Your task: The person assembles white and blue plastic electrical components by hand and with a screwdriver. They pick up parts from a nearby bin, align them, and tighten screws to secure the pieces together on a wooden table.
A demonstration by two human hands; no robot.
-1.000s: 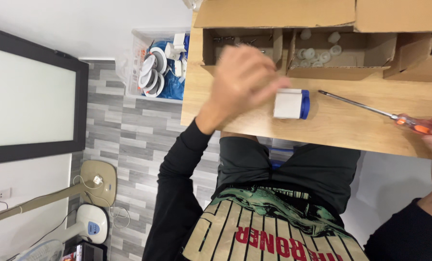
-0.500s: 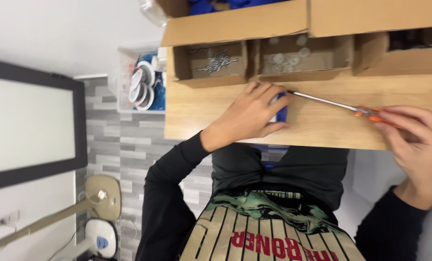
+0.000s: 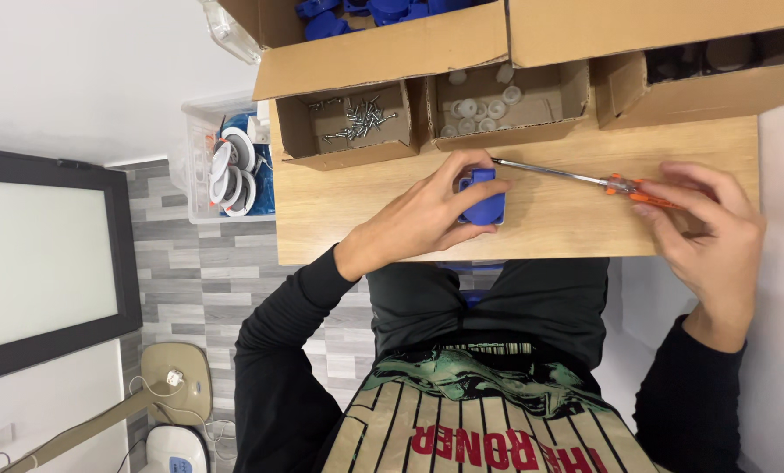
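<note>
Fingers of the left hand (image 3: 427,215) curl closed around a blue plastic socket housing (image 3: 483,200), thumb on its near side and fingertips over its far edge, pressing it down on the wooden tabletop (image 3: 549,219). Much of the housing is covered by the hand; only a squarish blue face with a small raised tab shows. Fingers of the right hand (image 3: 707,232) pinch the orange handle of a screwdriver (image 3: 585,178), thumb and forefinger closed on the grip, the remaining fingers loosely bent. Its thin metal shaft runs across the table to the housing; the tip lies at the housing's top edge, and whether it sits in a screw cannot be told.

Head view, background: three open corrugated cardboard boxes stand along the table's far side. The first box (image 3: 300,131) holds loose metal screws (image 3: 361,118); the middle box (image 3: 576,88) holds small white round caps (image 3: 479,109); the third box (image 3: 637,96) is dark inside and its contents cannot be made out. A larger carton (image 3: 392,52) above, cut off by the frame edge, shows blue plastic parts (image 3: 357,10). Beside the table, a clear plastic bin (image 3: 195,158) contains white ring-shaped parts and blue pieces. The person wears black sleeves and a striped apron; grey plank flooring lies below.
</note>
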